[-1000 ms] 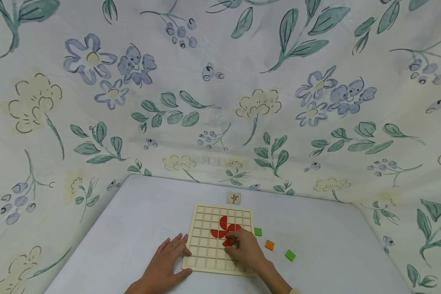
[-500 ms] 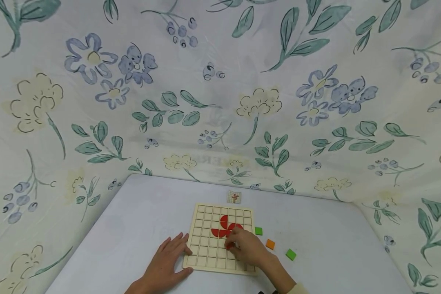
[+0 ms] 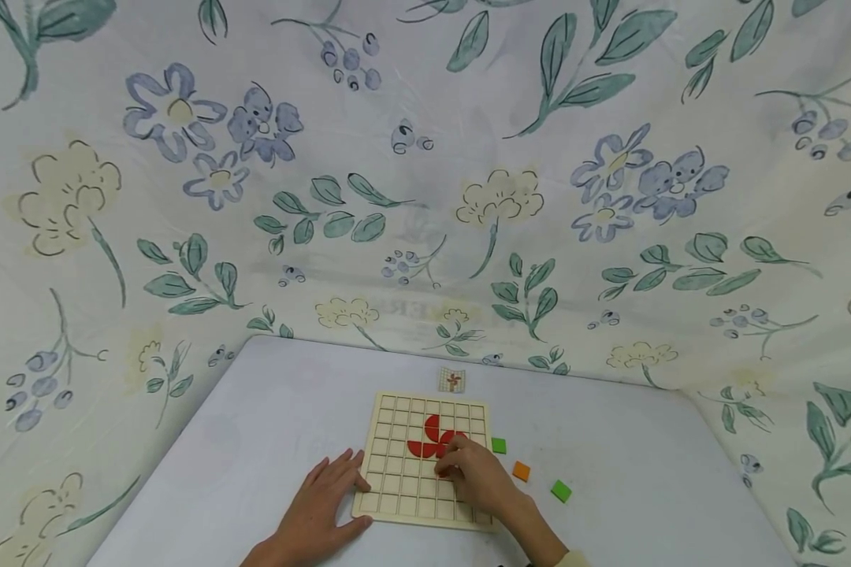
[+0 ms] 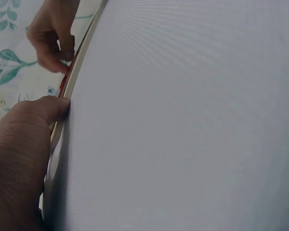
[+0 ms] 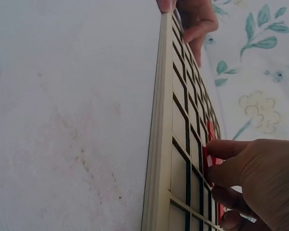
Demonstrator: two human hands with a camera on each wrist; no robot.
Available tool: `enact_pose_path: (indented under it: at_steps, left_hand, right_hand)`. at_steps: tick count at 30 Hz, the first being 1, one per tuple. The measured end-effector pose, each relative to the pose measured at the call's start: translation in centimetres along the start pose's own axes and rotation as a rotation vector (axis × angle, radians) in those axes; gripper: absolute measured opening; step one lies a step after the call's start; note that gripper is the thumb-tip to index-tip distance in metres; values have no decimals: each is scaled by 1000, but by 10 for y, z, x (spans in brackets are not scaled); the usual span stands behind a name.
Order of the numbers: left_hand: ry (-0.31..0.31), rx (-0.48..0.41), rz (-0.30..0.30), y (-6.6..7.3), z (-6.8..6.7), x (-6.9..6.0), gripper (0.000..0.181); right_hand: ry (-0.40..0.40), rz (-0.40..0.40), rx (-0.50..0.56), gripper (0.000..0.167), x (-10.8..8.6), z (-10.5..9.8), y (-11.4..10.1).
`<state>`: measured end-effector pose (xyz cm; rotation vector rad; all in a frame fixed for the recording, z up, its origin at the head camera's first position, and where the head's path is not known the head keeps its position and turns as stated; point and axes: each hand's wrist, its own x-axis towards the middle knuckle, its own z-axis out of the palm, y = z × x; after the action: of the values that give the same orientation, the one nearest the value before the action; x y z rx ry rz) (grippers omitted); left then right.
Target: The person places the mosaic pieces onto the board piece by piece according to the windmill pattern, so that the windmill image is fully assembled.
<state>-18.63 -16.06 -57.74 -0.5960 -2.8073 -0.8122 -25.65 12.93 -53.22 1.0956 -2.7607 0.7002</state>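
A pale wooden grid board [image 3: 397, 488] lies on the table, with red quarter-round pieces [image 3: 421, 449] set in its squares in a pinwheel pattern. My right hand [image 3: 478, 476] bends over the board, thumb and fingertips pinching a small red piece [image 5: 205, 156] low against the grid. In the head view the fingers mostly cover that piece. My left hand [image 3: 319, 508] is spread flat at the board's near left corner, its fingers touching the left edge. From the left wrist, the left thumb [image 4: 55, 108] shows against the board's rim.
Right of the board lie a green square [image 3: 499, 446], an orange square [image 3: 521, 472] and another green square [image 3: 561, 491]. A small card printed with a red pinwheel [image 3: 451, 379] sits behind the board. Floral sheeting [image 3: 425, 236] rises beyond the white table [image 3: 291, 402].
My right hand has lowered the red piece toward the grid just below the pinwheel, and its fingers now hide the piece in the head view. The left hand has stayed put.
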Motion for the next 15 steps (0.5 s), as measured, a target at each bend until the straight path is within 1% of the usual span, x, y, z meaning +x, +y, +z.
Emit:
enact_pose_path:
  at_steps: [6,8,11,15]
  left_hand:
    - [0,-2,4,0,0,0,35]
    - [-3,-4,1,0,0,0,35]
    - [-15,-4,-7,-1,1,0,35]
    - [-25,-4,-13,-3,1,0,35]
  right_hand:
    - [77,10,-57,14,0,1,0]
    - [98,33,-74,11,-3,2,1]
    - [110,81,-70,9,-9,0,3]
    - [96,163,-38,10,-17,-6,8]
